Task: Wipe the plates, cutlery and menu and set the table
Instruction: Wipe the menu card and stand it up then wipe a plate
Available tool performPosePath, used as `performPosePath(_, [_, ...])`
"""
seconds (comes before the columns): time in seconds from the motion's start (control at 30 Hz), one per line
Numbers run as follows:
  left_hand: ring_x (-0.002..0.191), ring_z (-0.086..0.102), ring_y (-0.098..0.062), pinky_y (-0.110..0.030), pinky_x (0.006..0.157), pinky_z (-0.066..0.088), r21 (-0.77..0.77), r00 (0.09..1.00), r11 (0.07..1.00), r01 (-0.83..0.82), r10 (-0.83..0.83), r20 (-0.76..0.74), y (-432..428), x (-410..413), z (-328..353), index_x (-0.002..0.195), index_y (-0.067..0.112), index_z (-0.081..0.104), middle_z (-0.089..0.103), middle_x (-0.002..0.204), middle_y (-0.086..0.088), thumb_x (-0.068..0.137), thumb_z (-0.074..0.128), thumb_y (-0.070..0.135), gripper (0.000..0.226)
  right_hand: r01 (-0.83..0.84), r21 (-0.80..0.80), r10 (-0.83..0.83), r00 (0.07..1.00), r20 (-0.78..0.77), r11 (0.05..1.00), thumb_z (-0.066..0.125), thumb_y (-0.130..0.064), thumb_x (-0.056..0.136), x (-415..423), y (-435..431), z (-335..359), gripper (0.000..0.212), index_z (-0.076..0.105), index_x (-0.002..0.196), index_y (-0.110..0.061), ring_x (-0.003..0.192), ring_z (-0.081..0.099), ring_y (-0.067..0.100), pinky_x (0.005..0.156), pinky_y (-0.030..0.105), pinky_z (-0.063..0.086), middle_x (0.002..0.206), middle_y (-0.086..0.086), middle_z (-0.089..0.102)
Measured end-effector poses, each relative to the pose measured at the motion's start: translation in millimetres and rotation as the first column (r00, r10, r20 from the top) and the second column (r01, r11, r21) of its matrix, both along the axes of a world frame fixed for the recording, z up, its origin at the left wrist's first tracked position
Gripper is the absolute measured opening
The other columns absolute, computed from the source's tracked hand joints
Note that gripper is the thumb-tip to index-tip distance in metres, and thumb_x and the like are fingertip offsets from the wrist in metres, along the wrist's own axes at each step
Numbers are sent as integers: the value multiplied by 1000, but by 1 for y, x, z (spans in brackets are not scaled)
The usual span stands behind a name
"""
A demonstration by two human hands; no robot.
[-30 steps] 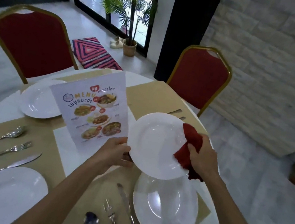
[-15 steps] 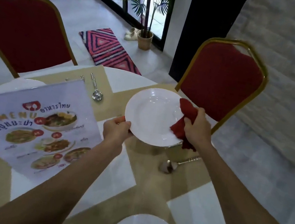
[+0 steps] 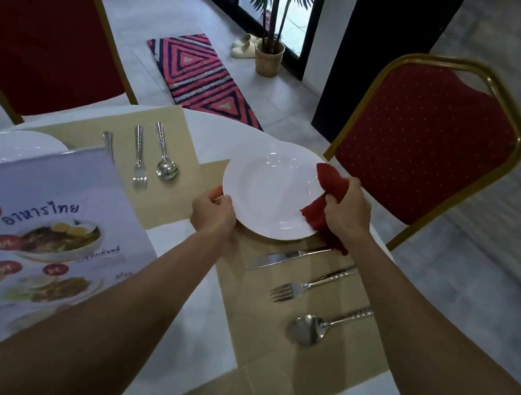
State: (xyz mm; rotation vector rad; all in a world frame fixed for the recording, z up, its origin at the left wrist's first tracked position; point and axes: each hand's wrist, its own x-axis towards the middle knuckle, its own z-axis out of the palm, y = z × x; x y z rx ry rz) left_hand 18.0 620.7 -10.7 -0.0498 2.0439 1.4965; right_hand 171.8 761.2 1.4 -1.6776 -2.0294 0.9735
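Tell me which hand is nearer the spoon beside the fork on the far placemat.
Left. The left hand grips the plate at its left rim, just right of the spoon; the right hand, holding the red cloth, is at the opposite rim.

The left grip (image 3: 214, 212) pinches the white plate (image 3: 267, 188) at its seven o'clock rim, and the right grip (image 3: 347, 209) clutches a red cloth (image 3: 327, 188) against its three o'clock edge. The plate seems to hover above the placemat (image 3: 310, 362). Toward five o'clock, a knife (image 3: 283, 258), fork (image 3: 302, 286) and spoon (image 3: 312, 328) lie on the worktop (image 3: 199, 319).
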Motion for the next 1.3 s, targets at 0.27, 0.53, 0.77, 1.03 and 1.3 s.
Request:
performPosePath(0.27, [100, 59, -15, -27, 86, 48, -43, 999, 999, 20, -21, -42, 0, 2, -5, 129, 24, 65, 67, 114, 7, 96, 48, 18, 38, 28, 20, -28, 1000, 9, 999, 55, -19, 104, 3, 1, -4, 33, 46, 136, -15, 119, 62, 32, 96, 43, 51, 129, 12, 63])
performPosePath(0.53, [72, 51, -24, -32, 63, 44, -108, 982, 979, 173, -163, 97, -28, 28, 26, 95, 6, 53, 49, 83, -12, 84, 54, 17, 15, 129, 61, -121, 985, -120, 990, 52, -25, 105, 35, -22, 32, 32, 49, 135, -15, 110, 63, 26, 89, 36, 50, 120, 6, 63])
performPosePath(0.77, [106, 64, -20, -44, 97, 54, -13, 862, 862, 506, -506, 16, -112, 71, 67, 113, 22, 67, 68, 112, 1, 94, 60, 30, 21, -40, -42, 28, 965, -259, 998, 57, -29, 102, 61, -150, 81, 26, 55, 128, -27, 97, 64, 10, 86, 30, 49, 105, -12, 66])
performPosePath(1.03, [95, 73, -17, -44, 93, 58, 108, 734, 727, 679, -674, -77, -236, 78, 122, 102, 16, 76, 78, 96, -1, 85, 77, 35, 25, -188, -159, 137, 948, -286, 969, 63, -31, 98, 65, -332, 105, 19, 59, 116, -30, 83, 70, 3, 74, 27, 58, 96, -11, 71])
performPosePath(1.3, [92, 75, -24, -30, 74, 61, 191, 819, 818, 542, -565, 97, -423, 54, 131, 105, 5, 70, 77, 97, -11, 85, 78, 14, 24, -170, -443, -74, 873, -482, 880, 75, -31, 93, 59, -502, 125, 29, 63, 118, -24, 87, 76, 17, 72, 28, 61, 106, 8, 73])
